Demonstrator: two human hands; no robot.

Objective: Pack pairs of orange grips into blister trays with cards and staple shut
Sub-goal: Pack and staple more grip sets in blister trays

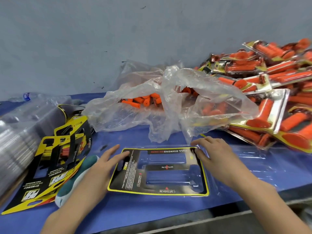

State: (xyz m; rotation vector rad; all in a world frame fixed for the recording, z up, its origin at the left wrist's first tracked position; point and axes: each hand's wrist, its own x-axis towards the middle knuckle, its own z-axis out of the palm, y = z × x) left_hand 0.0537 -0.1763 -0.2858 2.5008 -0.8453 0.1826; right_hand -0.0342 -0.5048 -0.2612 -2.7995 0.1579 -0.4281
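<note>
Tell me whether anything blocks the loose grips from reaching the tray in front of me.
Only the crumpled plastic bag: its folds drape over the loose grips and hang between them and the blister tray. The two cutouts in the card lie uncovered; the left hand and right hand rest on its ends.

One head-worn wide-angle view looks forward and down, close over the blue bench (152, 205), facing the grey wall (118, 39).

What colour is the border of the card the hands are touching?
Yellow, around a black card; head view.
</note>
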